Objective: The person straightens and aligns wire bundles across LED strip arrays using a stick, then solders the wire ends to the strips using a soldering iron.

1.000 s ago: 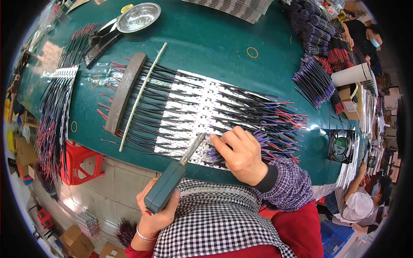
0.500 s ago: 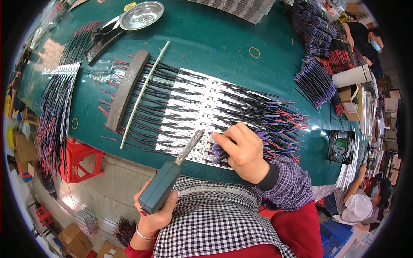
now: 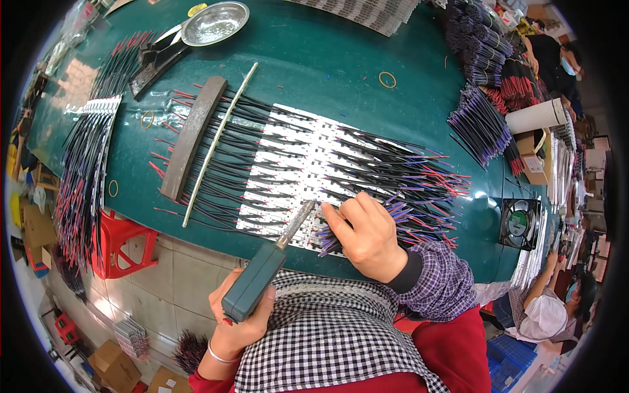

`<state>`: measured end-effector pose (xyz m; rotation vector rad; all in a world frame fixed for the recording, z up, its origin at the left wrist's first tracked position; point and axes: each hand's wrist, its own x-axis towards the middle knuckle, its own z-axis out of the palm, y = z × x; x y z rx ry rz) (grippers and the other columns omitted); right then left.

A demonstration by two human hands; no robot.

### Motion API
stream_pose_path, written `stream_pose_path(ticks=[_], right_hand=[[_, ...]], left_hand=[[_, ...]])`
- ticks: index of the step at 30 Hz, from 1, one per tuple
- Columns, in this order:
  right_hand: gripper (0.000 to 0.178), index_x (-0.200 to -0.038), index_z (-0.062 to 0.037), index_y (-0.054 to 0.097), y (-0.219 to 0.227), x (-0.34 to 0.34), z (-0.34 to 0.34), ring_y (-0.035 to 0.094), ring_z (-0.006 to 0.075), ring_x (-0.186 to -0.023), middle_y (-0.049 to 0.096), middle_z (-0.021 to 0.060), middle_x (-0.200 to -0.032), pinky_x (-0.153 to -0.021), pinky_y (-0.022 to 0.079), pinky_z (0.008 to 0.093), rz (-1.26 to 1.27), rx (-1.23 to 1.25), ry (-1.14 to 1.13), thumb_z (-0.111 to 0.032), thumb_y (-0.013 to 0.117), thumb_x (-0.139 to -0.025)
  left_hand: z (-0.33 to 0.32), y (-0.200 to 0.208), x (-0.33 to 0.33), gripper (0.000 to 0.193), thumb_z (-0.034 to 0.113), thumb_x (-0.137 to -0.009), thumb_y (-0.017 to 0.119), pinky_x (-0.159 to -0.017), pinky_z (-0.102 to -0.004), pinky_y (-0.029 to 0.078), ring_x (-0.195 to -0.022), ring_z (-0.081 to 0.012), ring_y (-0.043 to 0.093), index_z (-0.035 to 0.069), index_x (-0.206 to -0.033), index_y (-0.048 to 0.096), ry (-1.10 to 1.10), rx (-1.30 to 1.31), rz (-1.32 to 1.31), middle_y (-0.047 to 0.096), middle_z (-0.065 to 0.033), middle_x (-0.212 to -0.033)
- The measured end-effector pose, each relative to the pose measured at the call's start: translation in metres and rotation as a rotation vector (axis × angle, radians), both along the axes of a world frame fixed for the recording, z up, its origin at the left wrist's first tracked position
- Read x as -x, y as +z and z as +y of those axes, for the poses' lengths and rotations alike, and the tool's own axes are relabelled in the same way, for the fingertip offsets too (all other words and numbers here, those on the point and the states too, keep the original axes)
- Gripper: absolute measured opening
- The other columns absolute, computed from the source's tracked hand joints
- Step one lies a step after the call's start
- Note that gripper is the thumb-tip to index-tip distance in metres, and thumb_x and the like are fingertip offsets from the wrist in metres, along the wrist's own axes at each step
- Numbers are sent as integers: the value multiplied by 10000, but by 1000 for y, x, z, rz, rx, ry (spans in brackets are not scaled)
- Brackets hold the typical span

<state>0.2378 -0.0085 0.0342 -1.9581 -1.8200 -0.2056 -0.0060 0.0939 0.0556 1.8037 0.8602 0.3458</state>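
My left hand [image 3: 242,318] is wrapped round the dark green handle of a soldering iron [image 3: 254,283]. The iron's metal tip reaches up to the white circuit board panel [image 3: 313,150], near the middle seam. My right hand [image 3: 370,239] is closed in a pinch at the panel's right half, close to that tip, with thin wires [image 3: 400,216] under and around the fingers. Which wire lies between the fingertips is partly hidden. Rows of black wires with red and blue ends fan out from both sides of the panel.
A dark bar [image 3: 194,137] and a thin pale stick [image 3: 221,144] lie across the left wires. Beyond stand a metal bowl [image 3: 216,24] and wire bundles [image 3: 481,124]. A small fan [image 3: 521,223] sits at right, a red stool [image 3: 124,245] below left. Two people are at far right.
The soldering iron and my left hand have shifted slightly right. My right hand has moved a little, its fingertips still by the iron's tip.
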Motion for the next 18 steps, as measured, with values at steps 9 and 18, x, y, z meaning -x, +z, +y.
stream_pose_path(ticks=[9,18], right_hand=[[349,-1044,82,670,2,-1,1,546,223,-777,522,77,-826,-605,457,309,-7,-8,26,-76,624,-736],[332,-1035,50,678,0,-1,1,549,234,-771,505,79,-818,-588,468,328,95,-25,6,-40,638,-718]], left_hand=[[0,-2,2,214,-14,-771,752,-615,-293,515,-666,-203,641,-52,-976,702,-1,-18,-10,672,-128,-871],[1,1,5,230,-20,-759,744,-627,-298,520,-672,-212,646,-55,-983,706,0,-70,-43,670,-129,-867]])
